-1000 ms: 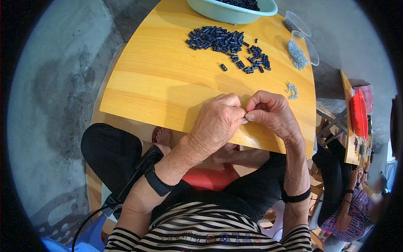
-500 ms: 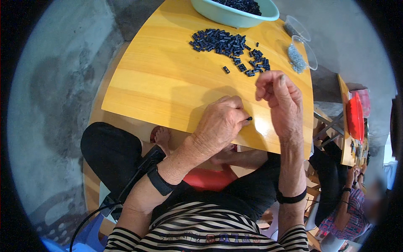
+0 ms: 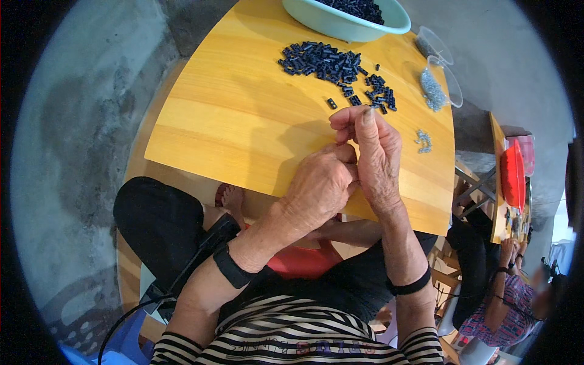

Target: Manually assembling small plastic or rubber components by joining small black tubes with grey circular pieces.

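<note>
My left hand (image 3: 322,182) is closed over the near part of the table, its fingertips tucked against my right hand. The small black plastic part seen in it half a second ago is now hidden. Touching it, my right hand (image 3: 380,155) has its fingers curled and its thumb raised; whatever it may hold is out of sight. Beyond the hands lies a loose pile of small black plastic parts (image 3: 322,62), with a smaller cluster (image 3: 380,95) and a single part (image 3: 331,103) nearer me. A few small silvery metal pieces (image 3: 424,141) lie right of my right hand.
A pale green basin (image 3: 347,27) of black parts stands at the table's (image 3: 219,121) far edge. Two clear tubs (image 3: 453,85) (image 3: 447,52) of small metal pieces sit far right. Another person (image 3: 502,304) works at a side table holding a red basin (image 3: 514,176).
My right hand has moved left and down to meet my left hand, uncovering the silvery pieces. The black part in my left fingers has gone out of sight.
</note>
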